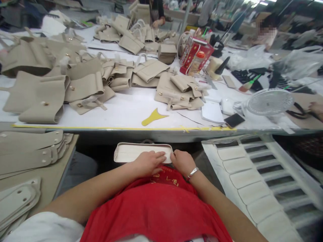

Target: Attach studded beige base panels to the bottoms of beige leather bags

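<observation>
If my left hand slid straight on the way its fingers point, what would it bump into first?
Probably your right hand, curled at the right end of the pale piece that your left hand lies over, or that end's edge just before it; depth is hard to judge.

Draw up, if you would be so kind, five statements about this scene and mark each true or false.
1. The left hand lies on the pale box-shaped piece. True.
2. A yellow cutout lies on the white table. True.
3. The right hand rests on the white table. False: it is at the pale box-shaped piece's right end.
4. A silver bracelet circles the wrist of the right hand. True.
5. The apron is blue. False: it is red.
</observation>
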The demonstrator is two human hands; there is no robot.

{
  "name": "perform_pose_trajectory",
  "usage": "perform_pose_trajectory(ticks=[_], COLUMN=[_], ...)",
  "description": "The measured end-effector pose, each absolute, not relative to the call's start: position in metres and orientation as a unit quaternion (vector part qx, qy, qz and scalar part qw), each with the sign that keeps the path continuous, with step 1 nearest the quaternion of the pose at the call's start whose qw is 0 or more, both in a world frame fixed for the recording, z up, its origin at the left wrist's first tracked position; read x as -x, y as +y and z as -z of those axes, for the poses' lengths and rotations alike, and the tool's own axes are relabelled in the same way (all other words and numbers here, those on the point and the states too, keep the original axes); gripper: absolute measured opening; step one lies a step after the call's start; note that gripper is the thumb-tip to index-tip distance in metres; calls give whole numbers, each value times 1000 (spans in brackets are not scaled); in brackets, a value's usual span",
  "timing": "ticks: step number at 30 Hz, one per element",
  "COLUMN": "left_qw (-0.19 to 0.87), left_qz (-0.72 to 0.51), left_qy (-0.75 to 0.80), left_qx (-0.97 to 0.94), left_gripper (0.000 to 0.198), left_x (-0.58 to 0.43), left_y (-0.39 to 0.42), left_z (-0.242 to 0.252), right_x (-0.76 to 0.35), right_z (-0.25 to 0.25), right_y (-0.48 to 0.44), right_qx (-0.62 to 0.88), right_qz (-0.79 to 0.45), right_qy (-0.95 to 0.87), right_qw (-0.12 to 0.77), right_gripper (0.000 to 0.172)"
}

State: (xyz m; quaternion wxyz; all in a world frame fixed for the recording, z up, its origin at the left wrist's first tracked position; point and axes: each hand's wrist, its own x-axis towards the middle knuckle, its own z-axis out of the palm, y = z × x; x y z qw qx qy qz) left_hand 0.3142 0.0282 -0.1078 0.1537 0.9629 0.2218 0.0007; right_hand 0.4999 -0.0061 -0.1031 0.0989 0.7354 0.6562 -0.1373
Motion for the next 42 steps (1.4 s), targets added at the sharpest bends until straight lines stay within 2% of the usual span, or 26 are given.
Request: perform_pose_trajectory(ticks=[3, 7, 9, 12, 14, 17, 22, 30, 37, 42], left_qw=[114, 113, 119, 125, 134, 151, 163, 180, 182, 181], left_qz=[38, 51, 46, 31, 27, 26, 27, 34, 46, 69], left_qy=[209, 203, 205, 205, 208, 213, 218, 211, 200, 193], left_qx=[-970, -971, -970, -970, -969, -965, -962, -960, -962, -962], left_gripper=[50, 54, 55, 54, 52, 50, 50, 52, 54, 59], left_x=[-327, -324, -323, -321, -321, -321, -321, -322, -323, -326], left_y=[25, 28, 28, 29, 29, 30, 32, 36, 39, 41], left_z=[115, 113, 112, 114, 116, 115, 112, 111, 116, 115], right_x=[-497, -498, -503, -516, -524, -530, -531, -539, -552, -551], right_z=[103, 104, 104, 107, 109, 114, 125, 133, 131, 123], right_y=[-7, -7, -6, -6, -8, -10, -8, 6, 34, 55], right_qx=[-727, -737, -735, -717, -679, -645, -639, -629, -583, -573], right_qz=[125, 125, 197, 454, 591, 645, 633, 676, 760, 775], right_qy=[667, 659, 647, 520, 396, 340, 363, 313, 268, 267], right_qw=[103, 86, 37, -96, -180, -230, -245, -223, -100, -4], right_gripper=[36, 34, 34, 40, 37, 28, 38, 37, 30, 22])
